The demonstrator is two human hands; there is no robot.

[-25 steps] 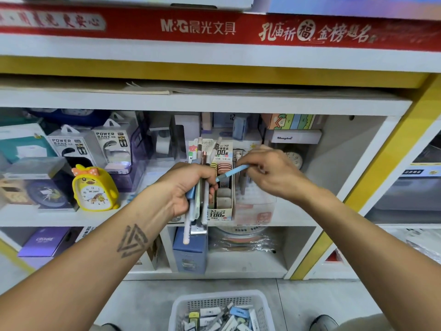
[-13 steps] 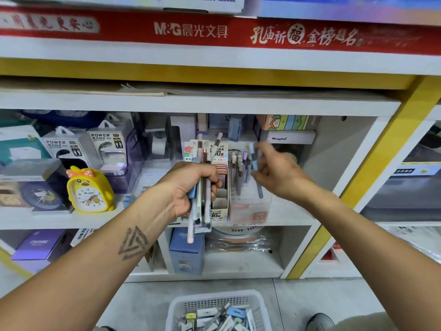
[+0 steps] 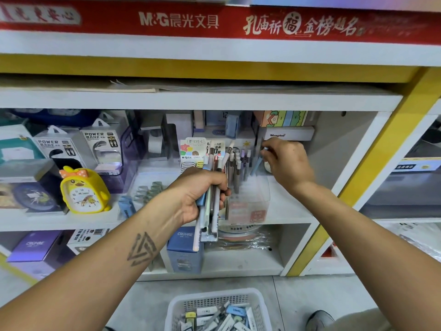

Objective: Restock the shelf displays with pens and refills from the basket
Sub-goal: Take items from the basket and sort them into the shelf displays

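My left hand [image 3: 199, 193] grips a bundle of pens and refill packs [image 3: 210, 211] upright in front of the middle shelf. My right hand [image 3: 286, 163] pinches the top of a light blue pen [image 3: 256, 164] that stands tilted inside a clear plastic pen holder [image 3: 250, 201] on the shelf. Several other pens [image 3: 238, 163] stand in that holder. A white mesh basket [image 3: 260, 299] with pen boxes and refills sits on the floor below.
A yellow duck clock [image 3: 82, 189] and power bank boxes [image 3: 102, 144] stand on the shelf to the left. Carded refill packs [image 3: 193, 151] sit behind my left hand. A blue box [image 3: 185, 249] stands on the lower shelf. A shoe [image 3: 319, 318] shows at the bottom right.
My right hand carried the light blue pen from beside my left hand to the right and set it into the clear holder. My left hand kept its bundle and stayed put.
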